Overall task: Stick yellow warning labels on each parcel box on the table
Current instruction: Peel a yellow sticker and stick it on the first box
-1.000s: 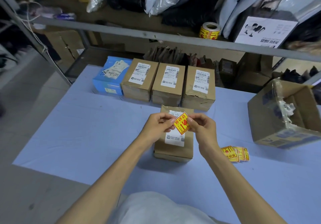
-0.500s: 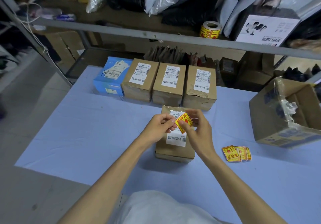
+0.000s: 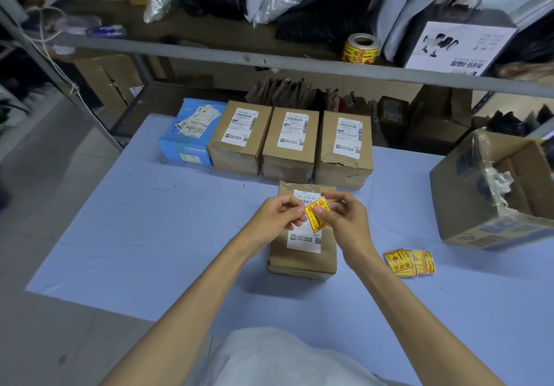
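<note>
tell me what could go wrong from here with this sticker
1. The left hand and right hand both pinch the yellow label in the air above the near box; it may curl and stick to a finger or to itself.
2. The white shipping label covers much of that box's top, so the yellow one could land on its print.
3. The loose labels lie beside the right forearm and might get brushed away.
</note>
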The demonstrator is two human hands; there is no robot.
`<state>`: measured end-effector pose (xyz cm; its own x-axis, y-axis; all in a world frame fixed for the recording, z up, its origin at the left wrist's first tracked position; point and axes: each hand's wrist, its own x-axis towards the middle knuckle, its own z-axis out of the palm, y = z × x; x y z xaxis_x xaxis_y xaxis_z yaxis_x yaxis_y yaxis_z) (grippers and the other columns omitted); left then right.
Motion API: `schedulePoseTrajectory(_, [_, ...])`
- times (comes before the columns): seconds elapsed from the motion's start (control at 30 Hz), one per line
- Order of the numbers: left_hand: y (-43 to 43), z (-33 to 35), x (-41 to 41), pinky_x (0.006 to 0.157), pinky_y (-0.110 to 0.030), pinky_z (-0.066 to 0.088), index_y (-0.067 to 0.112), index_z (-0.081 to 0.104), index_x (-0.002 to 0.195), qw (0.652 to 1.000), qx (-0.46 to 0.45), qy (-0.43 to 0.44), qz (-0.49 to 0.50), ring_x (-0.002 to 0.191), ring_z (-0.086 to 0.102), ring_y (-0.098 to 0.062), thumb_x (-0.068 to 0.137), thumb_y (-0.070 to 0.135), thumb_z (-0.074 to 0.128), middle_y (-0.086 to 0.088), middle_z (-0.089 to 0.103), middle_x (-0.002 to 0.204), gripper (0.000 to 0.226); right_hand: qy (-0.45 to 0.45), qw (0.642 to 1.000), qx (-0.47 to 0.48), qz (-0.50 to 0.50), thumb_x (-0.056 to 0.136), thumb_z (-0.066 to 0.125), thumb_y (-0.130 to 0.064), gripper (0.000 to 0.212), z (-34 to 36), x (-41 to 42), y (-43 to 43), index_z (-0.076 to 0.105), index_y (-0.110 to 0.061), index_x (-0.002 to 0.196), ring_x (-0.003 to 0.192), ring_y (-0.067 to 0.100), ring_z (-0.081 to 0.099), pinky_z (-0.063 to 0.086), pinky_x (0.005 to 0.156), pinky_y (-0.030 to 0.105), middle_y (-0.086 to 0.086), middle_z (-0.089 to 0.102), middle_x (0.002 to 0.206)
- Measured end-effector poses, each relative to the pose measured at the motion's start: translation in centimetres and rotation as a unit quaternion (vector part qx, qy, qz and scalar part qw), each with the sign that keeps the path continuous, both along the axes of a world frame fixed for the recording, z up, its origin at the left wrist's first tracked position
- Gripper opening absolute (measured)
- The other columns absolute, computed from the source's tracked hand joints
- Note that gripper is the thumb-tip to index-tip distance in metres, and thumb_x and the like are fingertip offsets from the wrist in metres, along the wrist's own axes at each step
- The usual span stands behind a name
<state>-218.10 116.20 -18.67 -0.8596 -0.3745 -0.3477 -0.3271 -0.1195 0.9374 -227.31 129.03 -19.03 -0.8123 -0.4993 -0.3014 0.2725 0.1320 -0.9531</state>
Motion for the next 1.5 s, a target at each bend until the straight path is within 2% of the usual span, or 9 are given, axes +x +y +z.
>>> schedulePoseTrajectory(0.07, [0.0,0.1,0.0,0.069,-0.022,0.046,0.014,0.062,0.087,1.0,-0.008,-0.001,0.005,0.071,0.058,-0.008,0.095,0.011,0.055,0.002,0.066,0.076,0.011,0.016,1.0,0.014,-0.002,0.082,0.072,0.0,0.032,-0.1,0.1,0.0,0.059,-0.004,0.111,0.072,0.013,0.068,0.054,0.06,0.018,0.007,0.067,0.085])
schedulePoseTrajectory(0.17, [0.0,-0.1,-0.1,0.066,-0.02,0.046,0.016,0.064,0.083,1.0,-0.025,0.002,0.017,0.069,0.059,-0.008,0.094,0.011,0.057,0.003,0.067,0.073,0.014,0.166,0.981,0.097,-0.002,0.078,0.077,-0.014,0.034,-0.4,0.6,0.1,0.059,-0.017,0.107,0.089,0.011,0.06,0.049,0.074,0.018,-0.002,0.064,0.099])
schedulePoseTrajectory(0.27, [0.0,-0.3,-0.1,0.066,-0.021,0.046,0.015,0.065,0.083,0.999,-0.032,0.005,0.029,0.067,0.06,-0.007,0.093,0.011,0.057,0.002,0.068,0.074,0.013,0.264,0.958,0.106,0.025,0.079,0.076,-0.018,0.022,0.0,1.3,0.0,0.061,-0.017,0.095,0.082,0.006,0.06,0.046,0.07,0.016,-0.006,0.065,0.09])
schedulePoseTrajectory(0.4, [0.0,-0.4,0.0,0.069,-0.024,0.046,0.016,0.065,0.082,0.998,-0.042,0.01,0.039,0.07,0.061,-0.009,0.092,0.014,0.06,0.001,0.068,0.075,0.011,0.267,0.957,0.094,0.069,0.085,0.071,-0.014,0.004,0.3,1.8,-0.5,0.07,-0.011,0.083,0.068,0.006,0.065,0.048,0.061,0.014,-0.004,0.071,0.074])
schedulePoseTrajectory(0.63, [0.0,-0.7,0.1,0.063,-0.02,0.045,0.017,0.065,0.082,0.998,-0.049,0.012,0.036,0.069,0.062,-0.008,0.093,0.013,0.059,0.001,0.069,0.075,0.013,0.24,0.964,0.092,0.068,0.086,0.067,-0.01,0.008,0.3,1.6,-0.4,0.075,-0.009,0.085,0.069,0.005,0.066,0.052,0.066,0.018,-0.003,0.073,0.075])
schedulePoseTrajectory(0.97, [-0.1,-0.8,-0.2,0.063,-0.02,0.044,0.021,0.064,0.081,0.997,-0.064,0.001,0.034,0.071,0.063,-0.009,0.092,0.014,0.06,0.003,0.069,0.077,0.015,0.199,0.973,0.074,0.09,0.086,0.061,-0.003,0.025,0.2,0.8,-0.1,0.072,-0.024,0.078,0.075,0.014,0.07,0.058,0.075,0.035,-0.006,0.073,0.074])
schedulePoseTrajectory(1.13, [-0.1,-0.8,-0.2,0.061,-0.014,0.044,0.021,0.064,0.08,0.996,-0.084,0.006,0.026,0.069,0.063,-0.007,0.092,0.015,0.06,0.003,0.069,0.076,0.014,0.217,0.968,0.081,0.096,0.086,0.064,-0.005,0.018,0.1,0.7,-0.1,0.073,-0.02,0.079,0.071,0.008,0.068,0.056,0.071,0.028,-0.008,0.072,0.072])
schedulePoseTrajectory(1.23, [-0.2,-1.0,0.0,0.069,-0.02,0.052,0.019,0.065,0.081,0.993,-0.113,0.013,0.016,0.071,0.065,-0.009,0.092,0.015,0.061,0.001,0.07,0.077,0.012,0.236,0.96,0.097,0.115,0.085,0.067,-0.01,0.011,0.3,0.6,-0.1,0.073,-0.017,0.079,0.068,0.006,0.066,0.054,0.068,0.024,-0.009,0.071,0.071])
schedulePoseTrajectory(1.5, [0.1,-1.0,0.1,0.077,-0.026,0.054,0.01,0.067,0.088,0.983,-0.184,0.012,-0.004,0.08,0.068,-0.016,0.091,0.016,0.061,-0.003,0.07,0.081,0.009,0.233,0.954,0.132,0.134,0.084,0.066,-0.014,0.01,0.1,0.2,-0.2,0.073,-0.015,0.076,0.061,0.014,0.066,0.058,0.055,0.045,-0.003,0.07,0.067])
